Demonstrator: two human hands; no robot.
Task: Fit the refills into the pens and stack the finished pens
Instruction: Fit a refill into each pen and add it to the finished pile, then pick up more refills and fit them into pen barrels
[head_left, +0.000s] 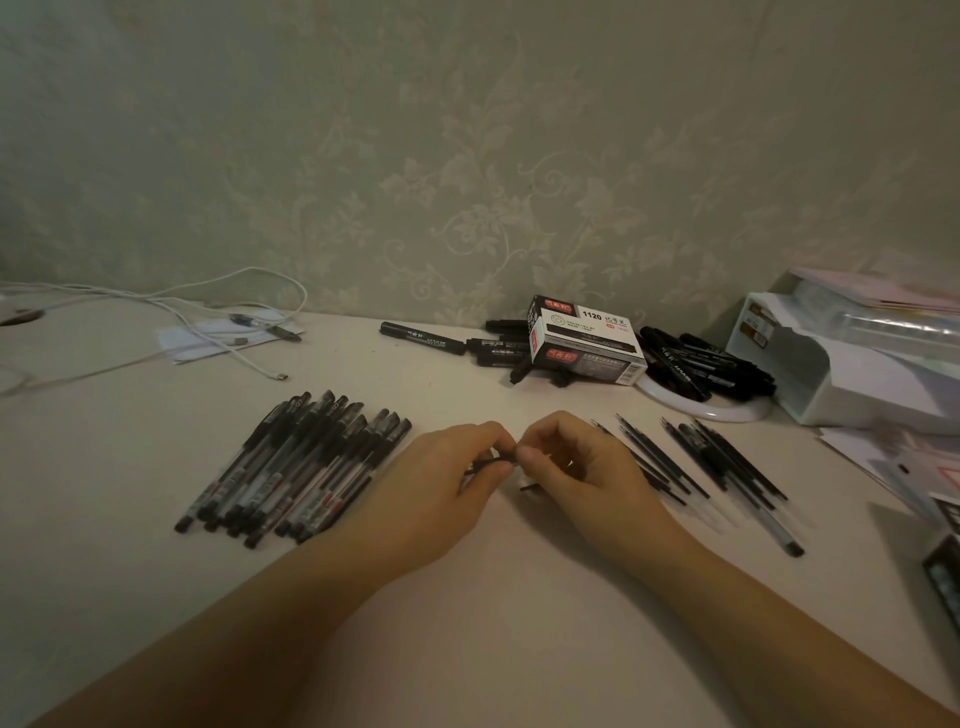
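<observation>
Our left hand (447, 467) and right hand (566, 457) pinch one thin refill (491, 462) between them, likely aligning it, finished pens (301, 467) stacked left.

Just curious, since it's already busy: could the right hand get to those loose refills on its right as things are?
Probably yes. The refills lie flat on the table right beside the right hand, with nothing between them. But that hand is pinching a thin black piece together with the left hand, so it must let go first.
</observation>
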